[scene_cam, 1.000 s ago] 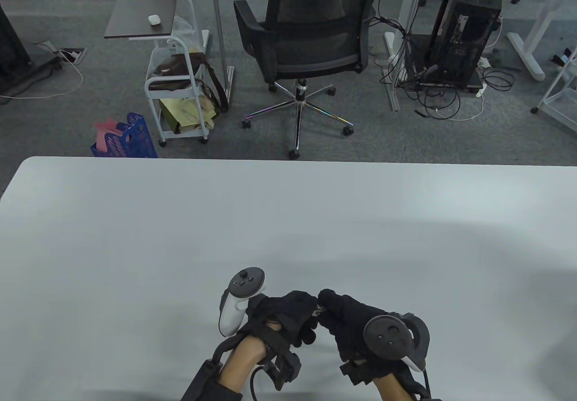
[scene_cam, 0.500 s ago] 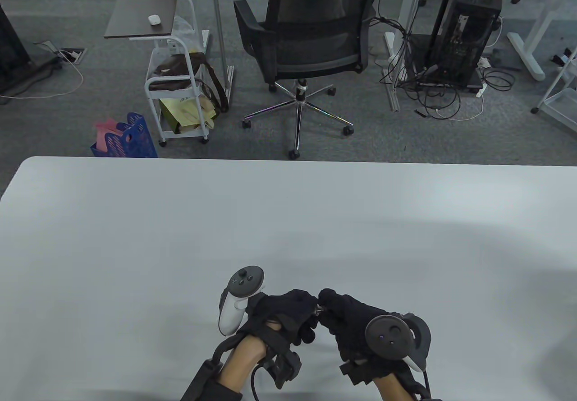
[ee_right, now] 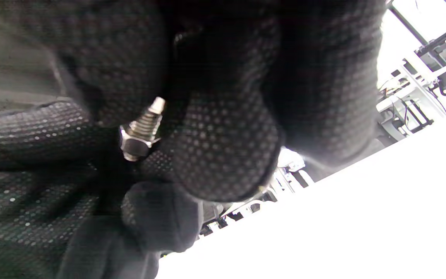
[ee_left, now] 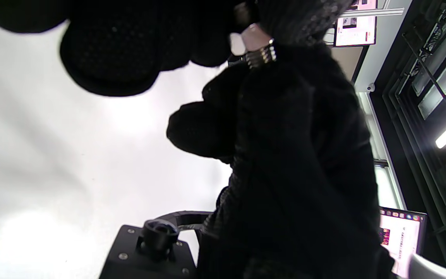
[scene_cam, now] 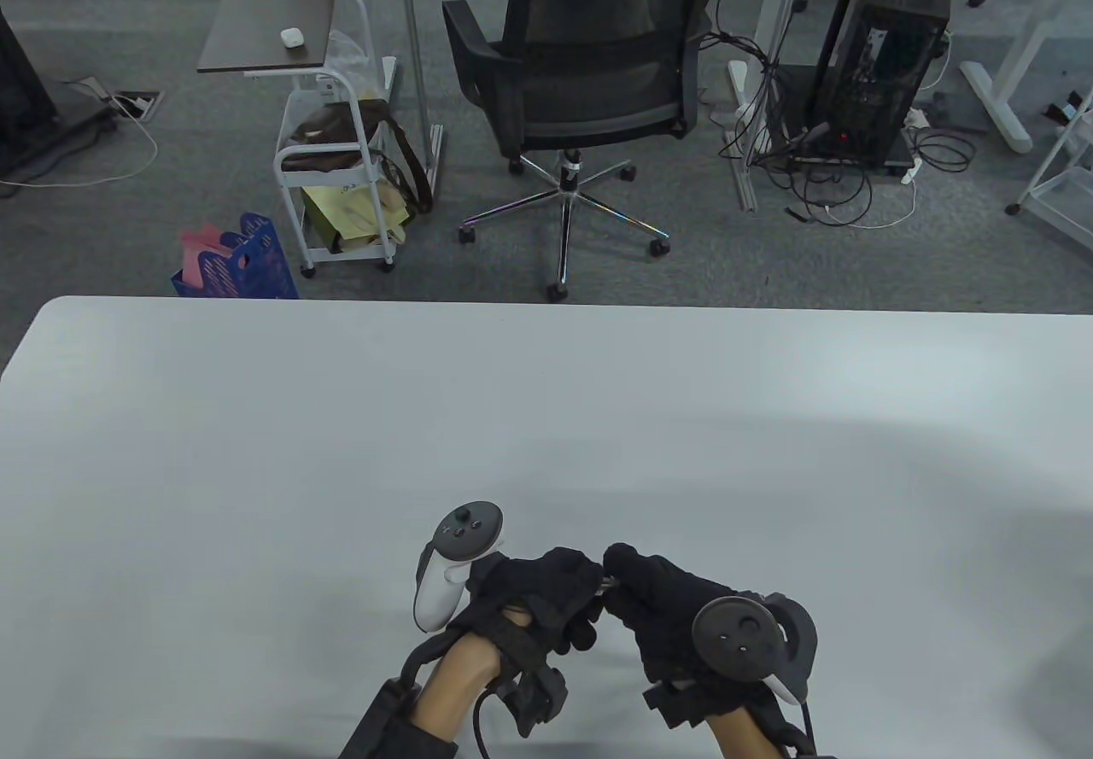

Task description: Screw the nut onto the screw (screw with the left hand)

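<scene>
Fingers (ee_right: 223, 155) of the right hand (scene_cam: 675, 614): curled, pinching a threaded metal screw (ee_right: 147, 120) whose shank runs between the fingertips. Nut (ee_right: 134, 145): hexagonal, sitting on the screw's thread at the end nearer the left hand (scene_cam: 546, 597), whose curled fingers close on it; in the left wrist view the same metal parts show as a small bright piece between the two gloves. Both hands: black sensor gloves, fingertips meeting just above the near edge of the tabletop (scene_cam: 546, 417), hands held close together, the screw and nut lying in the gap between them. Trackers: a white-and-grey one on the back of the left hand (scene_cam: 452, 563), a dark one on the back of the right (scene_cam: 751, 639). Surroundings beyond the tabletop: black office chair (scene_cam: 589, 84), white trolley with bags (scene_cam: 341, 170), blue basket (scene_cam: 239, 264), computer tower with cables (scene_cam: 879, 84), all on grey carpet.
</scene>
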`<state>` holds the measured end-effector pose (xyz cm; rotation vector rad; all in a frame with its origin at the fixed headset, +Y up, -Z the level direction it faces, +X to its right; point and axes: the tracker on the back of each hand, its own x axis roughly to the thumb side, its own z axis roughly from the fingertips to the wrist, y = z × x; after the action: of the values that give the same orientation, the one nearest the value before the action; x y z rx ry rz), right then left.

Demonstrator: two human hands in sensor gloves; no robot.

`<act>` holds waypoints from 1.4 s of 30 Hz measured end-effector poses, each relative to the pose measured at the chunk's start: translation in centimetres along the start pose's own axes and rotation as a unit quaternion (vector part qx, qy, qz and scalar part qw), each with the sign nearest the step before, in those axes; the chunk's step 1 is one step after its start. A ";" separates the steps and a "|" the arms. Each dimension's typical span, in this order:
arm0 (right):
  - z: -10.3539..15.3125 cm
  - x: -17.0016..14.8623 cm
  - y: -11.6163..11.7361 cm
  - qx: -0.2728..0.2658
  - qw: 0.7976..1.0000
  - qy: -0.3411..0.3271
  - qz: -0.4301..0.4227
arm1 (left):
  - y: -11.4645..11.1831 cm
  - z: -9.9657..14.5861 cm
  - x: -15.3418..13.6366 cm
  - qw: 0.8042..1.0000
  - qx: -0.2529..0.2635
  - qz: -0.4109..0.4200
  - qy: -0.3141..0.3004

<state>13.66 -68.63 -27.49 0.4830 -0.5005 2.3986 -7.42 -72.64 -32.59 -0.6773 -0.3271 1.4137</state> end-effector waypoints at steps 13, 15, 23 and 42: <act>0.0 -0.3 0.0 0.007 1.000 0.013 -0.023 | -0.1 0.0 -0.1 1.000 0.007 0.003 0.001; 0.0 -0.4 0.2 0.024 0.999 0.016 -0.033 | 0.0 0.0 -0.2 1.000 0.012 0.005 0.002; 0.0 -0.5 -0.1 0.001 1.000 0.012 -0.018 | -0.2 -0.1 -0.4 1.000 -0.016 0.015 0.002; 0.0 -0.4 0.0 0.001 1.000 0.004 -0.002 | 0.0 -0.2 -0.5 1.000 0.013 -0.003 0.004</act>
<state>13.93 -68.85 -27.62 0.4760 -0.4930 2.3969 -7.39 -73.15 -32.71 -0.6601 -0.3038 1.4064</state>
